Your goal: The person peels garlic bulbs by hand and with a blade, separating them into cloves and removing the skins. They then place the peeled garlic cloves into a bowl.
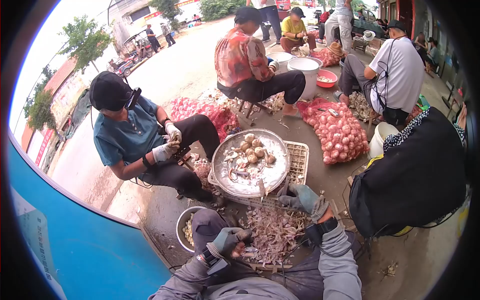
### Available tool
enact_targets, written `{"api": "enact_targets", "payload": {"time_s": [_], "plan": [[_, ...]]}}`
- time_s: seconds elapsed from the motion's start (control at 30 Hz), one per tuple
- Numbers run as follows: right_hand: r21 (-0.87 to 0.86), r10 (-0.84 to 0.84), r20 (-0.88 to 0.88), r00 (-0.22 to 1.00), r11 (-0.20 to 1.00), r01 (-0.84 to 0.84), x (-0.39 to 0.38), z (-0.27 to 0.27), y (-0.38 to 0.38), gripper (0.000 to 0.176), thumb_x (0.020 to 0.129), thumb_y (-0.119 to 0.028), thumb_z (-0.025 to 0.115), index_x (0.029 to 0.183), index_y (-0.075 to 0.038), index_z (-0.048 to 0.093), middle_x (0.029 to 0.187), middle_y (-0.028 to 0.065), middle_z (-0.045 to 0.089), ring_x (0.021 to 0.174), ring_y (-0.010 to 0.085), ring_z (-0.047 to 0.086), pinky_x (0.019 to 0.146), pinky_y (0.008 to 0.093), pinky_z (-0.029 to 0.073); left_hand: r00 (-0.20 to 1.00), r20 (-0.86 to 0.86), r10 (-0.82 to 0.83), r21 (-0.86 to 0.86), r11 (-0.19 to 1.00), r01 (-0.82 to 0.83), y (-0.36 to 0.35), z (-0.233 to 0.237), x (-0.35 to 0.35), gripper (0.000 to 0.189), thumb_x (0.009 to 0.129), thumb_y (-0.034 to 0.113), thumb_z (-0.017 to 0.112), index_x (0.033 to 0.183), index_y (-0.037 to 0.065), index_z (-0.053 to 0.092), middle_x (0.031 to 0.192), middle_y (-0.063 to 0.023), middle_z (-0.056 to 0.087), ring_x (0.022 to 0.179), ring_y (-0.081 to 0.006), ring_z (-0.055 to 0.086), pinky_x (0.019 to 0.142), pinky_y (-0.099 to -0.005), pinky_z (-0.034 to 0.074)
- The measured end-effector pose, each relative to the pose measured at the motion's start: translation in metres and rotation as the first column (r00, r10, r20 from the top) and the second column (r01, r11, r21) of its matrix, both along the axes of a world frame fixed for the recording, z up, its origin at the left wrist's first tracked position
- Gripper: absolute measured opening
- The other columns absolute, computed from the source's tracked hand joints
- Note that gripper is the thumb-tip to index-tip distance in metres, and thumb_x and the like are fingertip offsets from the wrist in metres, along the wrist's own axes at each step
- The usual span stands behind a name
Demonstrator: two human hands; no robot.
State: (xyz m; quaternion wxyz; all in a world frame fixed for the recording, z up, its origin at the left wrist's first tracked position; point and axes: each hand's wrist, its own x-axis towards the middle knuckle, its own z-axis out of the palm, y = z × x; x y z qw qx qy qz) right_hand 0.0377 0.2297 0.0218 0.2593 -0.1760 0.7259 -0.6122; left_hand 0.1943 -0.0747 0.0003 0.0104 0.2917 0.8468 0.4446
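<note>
My left hand, in a grey-green work glove with dark fingertips, is closed low over my lap. Something pinkish shows at its fingers, but I cannot make out what it is. My right hand, gloved alike, reaches to the near right rim of a round metal tray, its dark fingertips apart. Several whole garlic bulbs lie on the tray among skins and scraps. Below the hands spreads a heap of garlic skins. A metal bowl of peeled cloves stands by my left knee.
The tray rests on a cream plastic crate. A person in a blue shirt sits at left, handling something small. Red net sacks of garlic and white buckets stand ahead. A person in black sits close at right. A blue panel borders the left.
</note>
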Motion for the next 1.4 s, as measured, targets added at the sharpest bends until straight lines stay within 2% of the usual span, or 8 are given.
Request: {"api": "enact_targets", "payload": {"time_s": [0.17, 0.23, 0.27, 0.3, 0.5, 0.67, 1.23, 1.4], "plan": [[0.275, 0.063, -0.270, 0.961, 0.961, 0.014, -0.006, 0.002, 0.011, 0.041, 0.092, -0.039, 0.070, 0.108, -0.001, 0.067, 0.093, 0.0154, 0.072, 0.085, 0.0252, 0.070, 0.077, 0.0374, 0.054, 0.973, 0.208, -0.098, 0.064, 0.994, 0.087, 0.003, 0.004, -0.031, 0.034, 0.079, 0.014, 0.068, 0.113, 0.006, 0.067, 0.095, -0.0119, 0.067, 0.081, -0.0281, 0.067, 0.071, -0.0362, 0.055], [0.309, 0.063, -0.329, 0.942, 0.950, 0.044, -0.015, -0.017, 0.016, 0.043, 0.091, -0.040, 0.069, 0.108, -0.002, 0.066, 0.097, 0.0197, 0.071, 0.090, 0.0344, 0.070, 0.080, 0.0418, 0.054, 0.757, 0.647, 0.089, 0.169, 0.952, -0.256, 0.010, 0.011, -0.046, 0.038, 0.080, 0.018, 0.071, 0.116, 0.007, 0.067, 0.100, -0.0100, 0.068, 0.083, -0.0268, 0.067, 0.074, -0.0356, 0.055], [0.383, 0.072, -0.374, 0.925, 0.920, 0.084, -0.020, -0.026, 0.018, 0.042, 0.092, -0.038, 0.070, 0.110, -0.001, 0.064, 0.098, 0.0199, 0.071, 0.089, 0.0329, 0.069, 0.081, 0.0417, 0.054, 0.927, 0.364, 0.085, 0.117, 0.984, -0.136, 0.010, 0.015, -0.062, 0.035, 0.087, 0.019, 0.070, 0.118, 0.004, 0.068, 0.097, -0.0094, 0.069, 0.084, -0.0234, 0.067, 0.075, -0.0345, 0.056], [0.451, 0.089, -0.409, 0.908, 0.885, 0.116, -0.023, -0.040, 0.017, 0.041, 0.092, -0.037, 0.070, 0.111, -0.001, 0.063, 0.098, 0.0201, 0.070, 0.088, 0.0313, 0.068, 0.081, 0.0416, 0.053, 0.681, 0.710, 0.178, 0.204, 0.874, -0.441, 0.023, 0.040, -0.071, 0.030, 0.094, 0.018, 0.067, 0.117, 0.000, 0.068, 0.092, -0.0077, 0.069, 0.085, -0.0193, 0.067, 0.076, -0.0335, 0.056], [0.706, 0.168, -0.357, 0.919, 0.693, 0.147, -0.048, -0.055, 0.020, 0.050, 0.086, -0.034, 0.074, 0.122, -0.001, 0.062, 0.110, 0.0255, 0.069, 0.104, 0.0402, 0.066, 0.088, 0.0461, 0.053, 0.932, -0.038, 0.360, 0.228, 0.911, -0.343, -0.005, 0.032, -0.148, 0.048, 0.075, 0.011, 0.069, 0.123, 0.005, 0.067, 0.100, -0.0058, 0.068, 0.084, -0.0161, 0.064, 0.078, -0.0321, 0.052], [0.759, 0.133, -0.188, 0.973, 0.649, 0.059, -0.078, -0.074, 0.004, 0.049, 0.085, -0.032, 0.074, 0.123, -0.003, 0.063, 0.107, 0.0220, 0.071, 0.101, 0.0381, 0.068, 0.088, 0.0444, 0.054, 0.854, 0.361, 0.373, 0.314, 0.814, -0.489, -0.022, 0.007, -0.203, 0.044, 0.080, 0.005, 0.061, 0.124, 0.004, 0.066, 0.093, -0.0031, 0.065, 0.076, -0.0102, 0.062, 0.066, -0.0250, 0.055], [0.877, 0.203, -0.329, 0.922, 0.427, 0.219, -0.114, -0.116, -0.097, 0.035, 0.084, -0.034, 0.069, 0.107, -0.007, 0.072, 0.105, 0.0225, 0.070, 0.099, 0.0384, 0.068, 0.087, 0.0461, 0.054, 0.855, 0.457, 0.245, 0.479, 0.742, -0.469, -0.017, -0.005, -0.217, 0.029, 0.102, 0.019, 0.051, 0.118, -0.004, 0.061, 0.079, -0.0064, 0.065, 0.059, -0.0111, 0.062, 0.050, -0.0249, 0.053], [0.396, -0.203, -0.416, 0.887, 0.837, 0.377, -0.100, -0.029, -0.099, 0.024, 0.092, -0.024, 0.068, 0.100, -0.002, 0.071, 0.087, 0.0178, 0.071, 0.085, 0.0324, 0.070, 0.078, 0.0395, 0.055, 0.735, 0.663, 0.141, 0.602, 0.483, -0.635, -0.018, -0.031, -0.228, 0.039, 0.106, 0.029, 0.043, 0.112, -0.003, 0.065, 0.075, -0.0067, 0.065, 0.055, -0.0145, 0.063, 0.043, -0.0262, 0.051]]}}
